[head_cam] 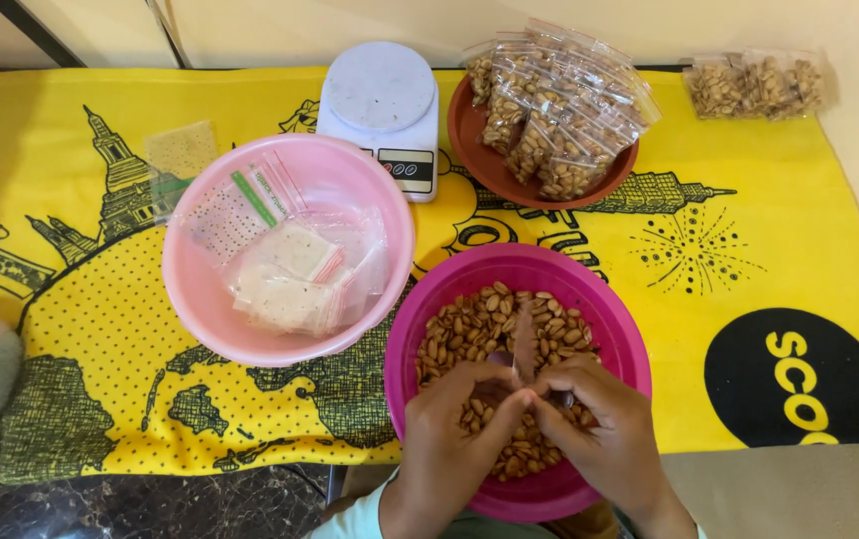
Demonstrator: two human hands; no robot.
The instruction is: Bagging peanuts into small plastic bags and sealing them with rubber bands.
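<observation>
Over a magenta bowl (609,329) full of peanuts (479,324), my left hand (449,429) and my right hand (604,429) meet, fingertips pinched together. Between them they hold a small clear plastic bag (523,344) that stands upright above the nuts. What is inside the bag cannot be made out. Both hands hover just above the nuts at the bowl's near side.
A pink bowl (200,289) with empty clear zip bags sits to the left. A white kitchen scale (381,100) stands behind it. A brown plate (469,140) carries several filled peanut bags, and more filled bags (754,87) lie at the far right. A yellow printed cloth (769,230) covers the table.
</observation>
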